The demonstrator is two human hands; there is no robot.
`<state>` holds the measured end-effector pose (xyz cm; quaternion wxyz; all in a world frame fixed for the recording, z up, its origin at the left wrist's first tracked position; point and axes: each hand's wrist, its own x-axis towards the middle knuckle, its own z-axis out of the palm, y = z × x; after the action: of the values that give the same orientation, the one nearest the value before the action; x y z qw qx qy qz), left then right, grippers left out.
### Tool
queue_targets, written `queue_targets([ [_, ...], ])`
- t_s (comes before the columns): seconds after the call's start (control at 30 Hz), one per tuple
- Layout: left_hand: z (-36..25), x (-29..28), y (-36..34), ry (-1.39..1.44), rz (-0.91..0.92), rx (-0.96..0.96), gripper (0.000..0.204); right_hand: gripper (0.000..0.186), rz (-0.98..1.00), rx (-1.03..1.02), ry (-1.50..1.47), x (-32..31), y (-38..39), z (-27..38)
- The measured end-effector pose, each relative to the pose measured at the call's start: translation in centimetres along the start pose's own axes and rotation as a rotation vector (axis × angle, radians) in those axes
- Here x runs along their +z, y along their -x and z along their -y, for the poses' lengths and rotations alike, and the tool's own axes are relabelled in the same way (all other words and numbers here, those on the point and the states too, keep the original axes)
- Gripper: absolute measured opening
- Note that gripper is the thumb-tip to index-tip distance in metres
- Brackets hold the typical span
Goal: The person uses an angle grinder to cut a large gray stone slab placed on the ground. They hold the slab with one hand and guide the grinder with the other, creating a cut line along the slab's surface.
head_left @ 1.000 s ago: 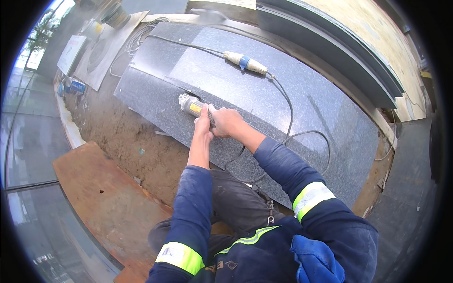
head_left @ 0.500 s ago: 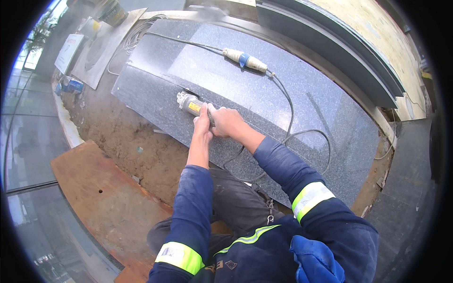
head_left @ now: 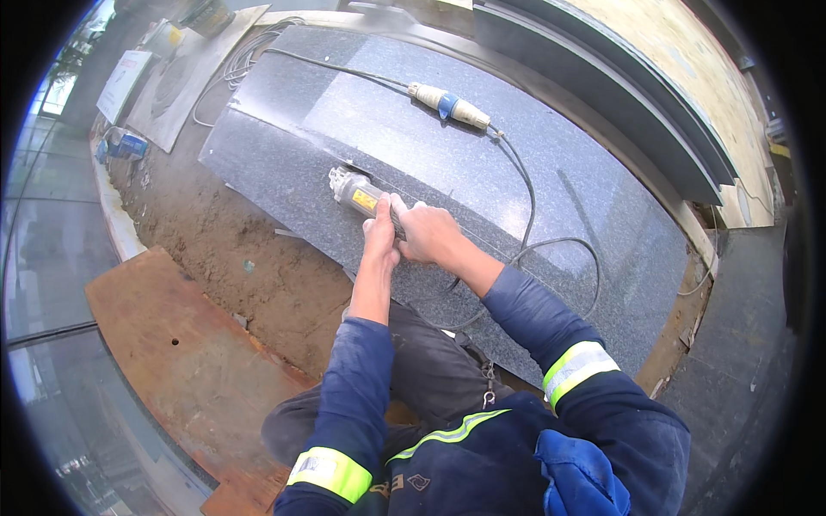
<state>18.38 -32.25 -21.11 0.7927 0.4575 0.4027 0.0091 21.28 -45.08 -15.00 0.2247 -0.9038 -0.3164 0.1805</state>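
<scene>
Both of my hands are wrapped round the body of a dusty angle grinder (head_left: pixel 362 197). My left hand (head_left: pixel 380 236) grips it from the near left side, and my right hand (head_left: pixel 427 230) closes on its rear end from the right. The grinder's head sits on a grey granite slab (head_left: pixel 585 258), at a long straight line with pale dust along it. Its disc is mostly hidden behind the head. A grey cable loops over the slab to a white and blue plug connector (head_left: pixel 449 106).
Dark slabs (head_left: pixel 602 95) lean stacked at the far right. Coiled cable (head_left: pixel 243 60) lies at the slab's far left end. Brown soil (head_left: pixel 215 228) and a rusty sheet (head_left: pixel 185 344) are at the near left, beside glossy grey tiles (head_left: pixel 60 267). Dust hangs at the far left.
The grinder and both hands have shifted slightly right and toward me along the line. My grip stays the same. The dust at the far left looks thicker.
</scene>
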Motion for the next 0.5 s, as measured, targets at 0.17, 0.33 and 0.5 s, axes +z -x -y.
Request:
queue_targets([
  [0.17, -1.1, -0.8, -2.8, -0.021, -0.037, 0.039, 0.065, 0.085, -0.009, -0.036, -0.023, 0.9, -2.8, 0.0],
  [0.33, -1.2, -0.5, -2.2, -0.002, -0.011, 0.018, 0.066, 0.087, 0.047, -0.021, -0.005, -0.2, -2.5, 0.3],
  [0.5, 0.7, 0.2, 1.1, -0.015, 0.026, 0.000, 0.069, 0.089, 0.056, 0.009, 0.018, -1.3, 1.1, 0.4],
])
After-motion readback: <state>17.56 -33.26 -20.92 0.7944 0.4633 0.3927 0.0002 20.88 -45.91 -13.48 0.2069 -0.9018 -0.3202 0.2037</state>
